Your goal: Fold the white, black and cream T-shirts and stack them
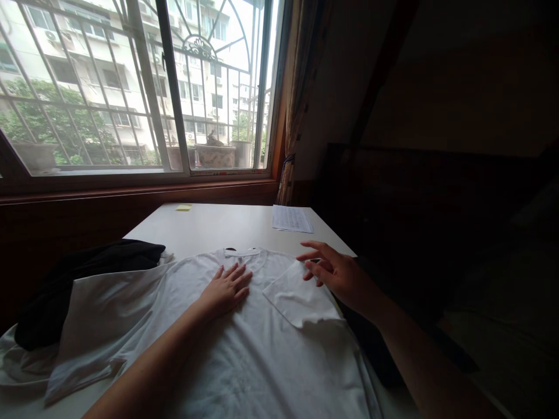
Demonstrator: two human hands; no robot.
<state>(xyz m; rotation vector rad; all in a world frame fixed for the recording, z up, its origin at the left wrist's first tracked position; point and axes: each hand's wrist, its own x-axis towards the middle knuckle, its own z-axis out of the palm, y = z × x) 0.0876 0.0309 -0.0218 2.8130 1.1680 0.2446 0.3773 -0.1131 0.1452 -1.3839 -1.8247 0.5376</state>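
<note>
printed sheet (292,219) on white table (227,224), lines of text too small to read, no other legible lettering

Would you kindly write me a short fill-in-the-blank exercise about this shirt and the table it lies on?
The left hand rests flat on the ______ shirt.
The right hand is by the shirt's folded-over ______.
The small note at the far end of the table is ______.
The paper sheet lies to the ______ of that note.

Missing words: white; sleeve; yellow; right.
</note>
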